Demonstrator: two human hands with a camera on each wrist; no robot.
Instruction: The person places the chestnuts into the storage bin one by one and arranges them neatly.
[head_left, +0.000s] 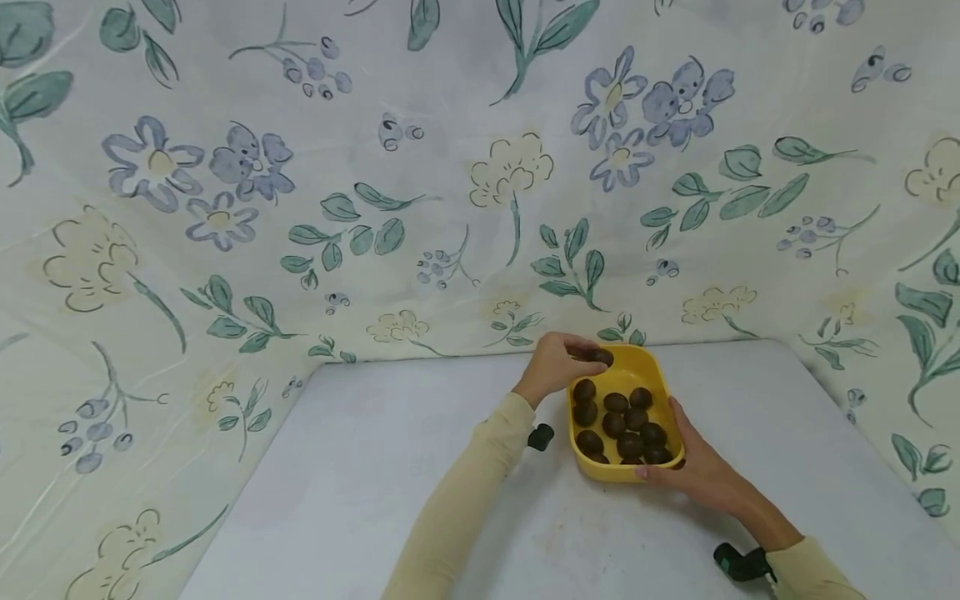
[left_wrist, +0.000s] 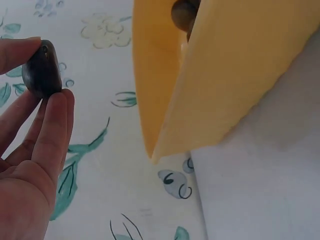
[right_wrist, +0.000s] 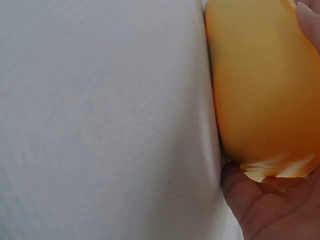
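Observation:
A yellow plastic tub [head_left: 615, 474] stands on the table, holding several dark brown, smooth, egg-shaped pieces [head_left: 628, 445]. Over its far left corner, my left hand [head_left: 557, 363] pinches one brown egg-shaped piece [left_wrist: 42, 70] between thumb and fingertips. In the left wrist view this piece has a small mark near its top, and the tub's wall [left_wrist: 235, 75] slants beside the hand. My right hand [head_left: 708, 475] grips the tub at its near right corner, thumb at the near rim and fingers along the right side. The right wrist view has that hand [right_wrist: 280, 210] against the yellow wall.
The white tabletop [head_left: 420, 442] spreads around the tub. A flower-patterned cloth [head_left: 450, 183] rises behind the table's far edge and at both sides. Dark wrist cameras sit by the left cuff [head_left: 541, 437] and the right cuff [head_left: 742, 563].

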